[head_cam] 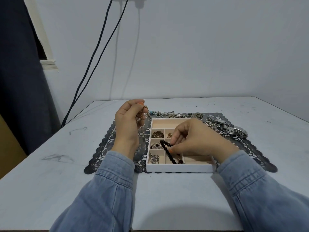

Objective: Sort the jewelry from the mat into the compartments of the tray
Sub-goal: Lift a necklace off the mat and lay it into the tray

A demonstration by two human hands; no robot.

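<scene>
A white tray (179, 168) with beige compartments sits on a dark lace mat (103, 146). My right hand (195, 139) is over the tray, pinching a black bead strand (168, 152) that trails into a lower middle compartment. My left hand (128, 124) is raised left of the tray, fingers closed on a gold chain (143, 113) that hangs down. Gold pieces (157, 134) and silver pieces (156, 146) lie in the left compartments. The tray's right compartments are hidden by my right hand.
Loose jewelry (177, 115) lies along the mat's far edge. Silver watches and rings (229, 128) are heaped at the mat's right. Two dark cables (93, 64) hang down the wall at the back left. The table's left edge (50, 139) runs near a dark curtain.
</scene>
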